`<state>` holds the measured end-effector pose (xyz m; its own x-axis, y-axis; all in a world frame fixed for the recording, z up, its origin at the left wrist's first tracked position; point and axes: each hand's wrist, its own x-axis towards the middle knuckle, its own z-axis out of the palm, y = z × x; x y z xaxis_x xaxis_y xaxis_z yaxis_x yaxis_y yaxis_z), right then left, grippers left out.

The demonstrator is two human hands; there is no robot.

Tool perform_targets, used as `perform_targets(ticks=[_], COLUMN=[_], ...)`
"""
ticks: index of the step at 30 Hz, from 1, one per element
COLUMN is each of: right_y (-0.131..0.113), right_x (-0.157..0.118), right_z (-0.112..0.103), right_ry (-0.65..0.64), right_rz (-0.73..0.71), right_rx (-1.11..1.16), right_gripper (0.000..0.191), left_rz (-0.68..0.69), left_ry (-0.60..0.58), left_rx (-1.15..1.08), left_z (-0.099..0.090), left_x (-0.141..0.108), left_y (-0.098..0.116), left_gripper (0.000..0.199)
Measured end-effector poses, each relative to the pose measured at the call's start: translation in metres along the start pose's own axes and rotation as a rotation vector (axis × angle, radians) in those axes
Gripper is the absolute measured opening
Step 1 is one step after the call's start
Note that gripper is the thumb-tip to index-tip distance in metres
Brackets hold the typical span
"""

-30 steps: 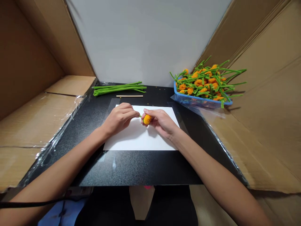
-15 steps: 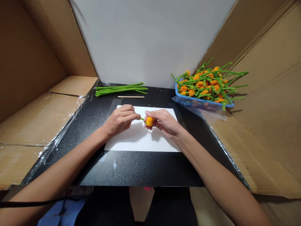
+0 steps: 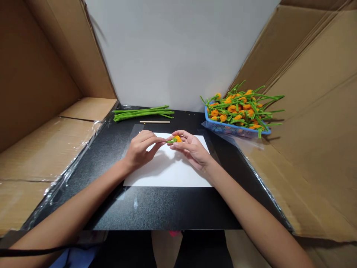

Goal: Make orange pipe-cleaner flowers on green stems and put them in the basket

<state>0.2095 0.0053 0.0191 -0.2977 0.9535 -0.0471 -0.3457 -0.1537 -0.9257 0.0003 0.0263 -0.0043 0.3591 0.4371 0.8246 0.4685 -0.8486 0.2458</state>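
Above a white sheet of paper [image 3: 167, 175], both hands hold one small pumpkin made of orange pipe cleaner [image 3: 177, 139] with a green stem [image 3: 170, 141]. My left hand [image 3: 143, 147] pinches the free end of the green stem between thumb and fingertips. The fingers of my right hand [image 3: 192, 149] are curled round the orange part, thumb on the near side and index finger on the far side. The stem points left, and its green base shows against the orange.
Behind the paper lie a bundle of green pipe cleaners [image 3: 143, 112] and a thin wooden stick [image 3: 154, 122]. At the back right, a blue basket [image 3: 237, 130] is heaped with orange and green pieces. Cardboard walls [image 3: 315, 123] flank the black table [image 3: 156, 208].
The orange piece has turned so its green base now shows. My right fingers have shifted around it, and my left thumb now shows at the stem. The whole view has tipped slightly upward.
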Motion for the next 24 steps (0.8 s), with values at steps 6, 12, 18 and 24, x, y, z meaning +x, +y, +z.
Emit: perform_targets(ticks=[6, 12, 18, 24], right_y=[0.003, 0.009, 0.012, 0.012], right_x=[0.002, -0.002, -0.004, -0.002], right_z=[-0.002, 0.011, 0.015, 0.009], right_ry=[-0.018, -0.099, -0.077, -0.033], right_rz=[-0.058, -0.11, -0.131, -0.138], right_rx=[0.049, -0.011, -0.127, -0.052], right_gripper=[0.033, 0.031, 0.026, 0.016], left_rz=[-0.163, -0.022, 0.035, -0.049], left_ry=[0.114, 0.062, 0.099, 0.056], left_rx=[-0.13, -0.105, -0.014, -0.046], left_z=[-0.002, 0.005, 0.005, 0.004], left_x=[0.004, 0.004, 0.003, 0.003], left_y=[0.014, 0.022, 0.021, 0.023], left_gripper=[0.043, 0.015, 0.009, 0.015])
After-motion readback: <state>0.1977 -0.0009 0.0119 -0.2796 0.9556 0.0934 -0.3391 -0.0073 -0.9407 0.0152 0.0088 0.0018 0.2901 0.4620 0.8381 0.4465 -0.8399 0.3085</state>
